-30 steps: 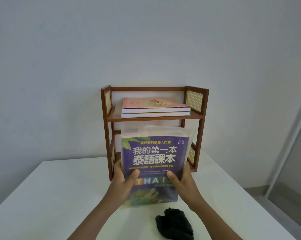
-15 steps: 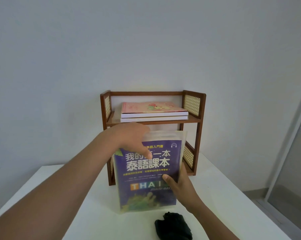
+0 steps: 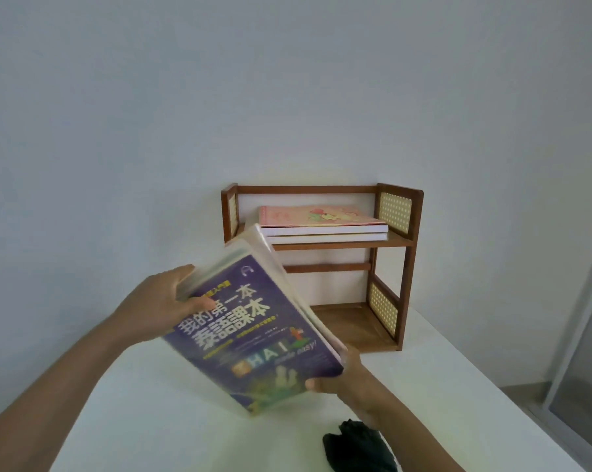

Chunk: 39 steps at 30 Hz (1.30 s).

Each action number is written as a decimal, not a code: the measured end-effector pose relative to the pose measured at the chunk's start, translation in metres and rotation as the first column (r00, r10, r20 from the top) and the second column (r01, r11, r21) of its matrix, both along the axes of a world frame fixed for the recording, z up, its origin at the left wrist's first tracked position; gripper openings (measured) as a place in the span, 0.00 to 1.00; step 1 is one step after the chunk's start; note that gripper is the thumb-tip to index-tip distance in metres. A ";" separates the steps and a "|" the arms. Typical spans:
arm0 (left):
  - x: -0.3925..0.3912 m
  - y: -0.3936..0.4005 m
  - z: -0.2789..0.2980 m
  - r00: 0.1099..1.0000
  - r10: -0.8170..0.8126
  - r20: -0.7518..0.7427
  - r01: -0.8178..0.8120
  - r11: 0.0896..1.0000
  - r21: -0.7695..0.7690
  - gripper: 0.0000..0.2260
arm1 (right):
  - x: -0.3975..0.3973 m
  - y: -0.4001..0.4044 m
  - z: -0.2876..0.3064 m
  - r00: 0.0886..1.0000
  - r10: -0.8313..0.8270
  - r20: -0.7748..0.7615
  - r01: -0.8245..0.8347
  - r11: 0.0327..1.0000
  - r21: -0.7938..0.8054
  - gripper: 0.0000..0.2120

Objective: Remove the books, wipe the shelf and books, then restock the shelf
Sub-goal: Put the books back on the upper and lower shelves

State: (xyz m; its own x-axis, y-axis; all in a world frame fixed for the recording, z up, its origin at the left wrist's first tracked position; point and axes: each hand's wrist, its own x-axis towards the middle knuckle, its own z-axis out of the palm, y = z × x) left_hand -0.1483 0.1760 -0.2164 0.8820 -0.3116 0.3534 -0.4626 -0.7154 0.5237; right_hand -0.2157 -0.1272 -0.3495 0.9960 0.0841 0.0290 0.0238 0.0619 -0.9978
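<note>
Both my hands clasp the purple book (image 3: 253,332), left hand (image 3: 161,304) at its top, right hand (image 3: 345,379) at its bottom corner, fingers curled closed. It now tilts leftward above the worktop (image 3: 151,420), clear of the shelf (image 3: 403,267).

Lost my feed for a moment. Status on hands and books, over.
Left hand and right hand both gripping purple book, tilted above table. Two books on upper shelf. Black cloth near right forearm, clear of book.
</note>
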 end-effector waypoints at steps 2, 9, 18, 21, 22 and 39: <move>-0.006 0.021 -0.015 0.999 0.024 -0.046 -0.031 0.984 -0.178 0.25 | 0.005 0.018 0.001 0.997 0.066 0.036 -0.072 0.975 0.210 0.36; -0.019 0.063 -0.086 0.975 0.108 -0.196 -0.212 0.731 -0.648 0.28 | 0.012 0.050 -0.008 0.997 0.070 -0.038 -0.059 0.971 0.233 0.31; -0.031 0.019 -0.147 0.952 0.146 -0.270 -0.302 0.607 -0.735 0.21 | 0.011 0.037 0.022 0.945 -0.232 0.229 0.231 0.972 0.033 0.10; -0.035 0.004 -0.156 0.943 0.161 -0.291 -0.324 0.643 -0.694 0.23 | 0.007 0.030 0.005 0.931 -0.283 0.230 0.281 0.959 0.044 0.10; -0.036 0.001 -0.160 0.937 0.172 -0.304 -0.340 0.644 -0.686 0.23 | 0.006 0.029 -0.002 0.924 -0.305 0.231 0.302 0.952 0.048 0.10; -0.047 0.000 -0.178 0.918 0.159 -0.363 -0.369 0.680 -0.634 0.26 | 0.009 0.015 -0.053 0.963 -0.255 0.086 0.267 0.867 -0.420 0.21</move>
